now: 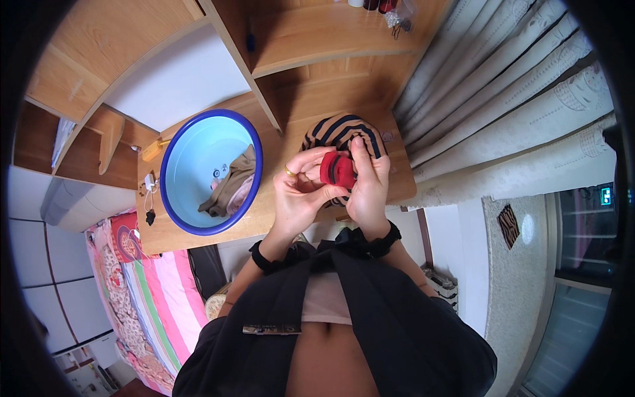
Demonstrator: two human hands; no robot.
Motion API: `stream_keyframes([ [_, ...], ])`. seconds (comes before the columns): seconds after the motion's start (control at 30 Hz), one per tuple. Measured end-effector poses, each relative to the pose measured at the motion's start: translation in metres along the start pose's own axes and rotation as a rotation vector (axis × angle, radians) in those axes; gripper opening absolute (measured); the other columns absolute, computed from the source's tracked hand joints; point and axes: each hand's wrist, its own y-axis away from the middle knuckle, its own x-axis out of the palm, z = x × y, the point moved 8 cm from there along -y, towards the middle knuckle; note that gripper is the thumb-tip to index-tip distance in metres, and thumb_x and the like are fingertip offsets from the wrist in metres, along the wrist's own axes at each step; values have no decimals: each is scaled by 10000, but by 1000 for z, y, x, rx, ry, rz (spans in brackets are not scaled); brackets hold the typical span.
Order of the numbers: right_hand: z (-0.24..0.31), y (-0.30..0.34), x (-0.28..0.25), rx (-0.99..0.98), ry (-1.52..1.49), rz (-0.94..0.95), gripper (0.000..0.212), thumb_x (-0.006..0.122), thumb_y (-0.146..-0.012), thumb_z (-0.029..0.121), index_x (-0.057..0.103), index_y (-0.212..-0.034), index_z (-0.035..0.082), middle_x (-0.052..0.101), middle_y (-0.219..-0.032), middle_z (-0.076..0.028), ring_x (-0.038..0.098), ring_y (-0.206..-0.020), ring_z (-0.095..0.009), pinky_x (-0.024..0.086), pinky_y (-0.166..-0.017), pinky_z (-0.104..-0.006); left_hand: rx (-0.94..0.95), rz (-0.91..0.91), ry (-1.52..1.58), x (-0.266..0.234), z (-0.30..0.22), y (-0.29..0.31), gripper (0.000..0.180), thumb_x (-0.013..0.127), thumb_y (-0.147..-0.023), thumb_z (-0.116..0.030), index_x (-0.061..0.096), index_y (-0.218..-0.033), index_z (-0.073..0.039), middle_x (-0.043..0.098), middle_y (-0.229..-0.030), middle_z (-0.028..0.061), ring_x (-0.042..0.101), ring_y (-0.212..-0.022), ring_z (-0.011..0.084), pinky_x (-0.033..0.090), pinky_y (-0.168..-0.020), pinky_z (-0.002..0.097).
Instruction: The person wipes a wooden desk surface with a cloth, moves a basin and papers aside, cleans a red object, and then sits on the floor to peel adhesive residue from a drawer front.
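Between my two hands is a small red folded cloth (338,169) with a dark band across it; its exact kind is not clear. My left hand (301,193), with a gold ring on one finger, grips its left side, thumb along the lower edge. On the other side my right hand (368,184) pinches it, fingers closed and the thumb pointing up. Just beyond and below my hands, a black-and-tan striped fabric bundle (345,127) lies on the wooden desk (281,155). Part of that bundle is hidden behind my hands.
Left of my hands stands a blue basin (188,155) with brown and pink cloth (231,184) inside. A white charger (149,182) with a cable lies at the desk's left edge. Shelves (317,49) rise behind, curtains (509,126) hang right, and a striped bed (169,298) is lower left.
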Motion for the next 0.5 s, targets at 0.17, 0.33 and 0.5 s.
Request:
stream_keyframes([
  [0.17,5,-7,-17,13,-217,-59,230,472,-1046,210,587,-1126,27,644,-1039,-43,615,-919,-104,496,-814,-261,-100,1,155,5,13,-5,615,765,-819,-32,464,-1353,3,616,-1258,173,621,-1135,245,499,-992,378],
  [0.33,15,-4,-20,-51,-285,73,255,414,-1060,187,552,-1209,32,635,-1145,-70,616,-1050,-148,491,-922,-297,-144,-5,245,10,17,-11,653,761,-851,-180,418,-1380,-14,595,-1267,220,596,-1182,304,477,-1023,416],
  [0.5,27,-5,-21,-218,118,105,287,429,-1049,173,532,-1256,2,623,-1131,-56,551,-914,-83,441,-758,-212,-116,-66,215,17,26,-18,596,727,-841,22,433,-1359,-3,639,-1212,172,635,-1111,235,515,-960,351],
])
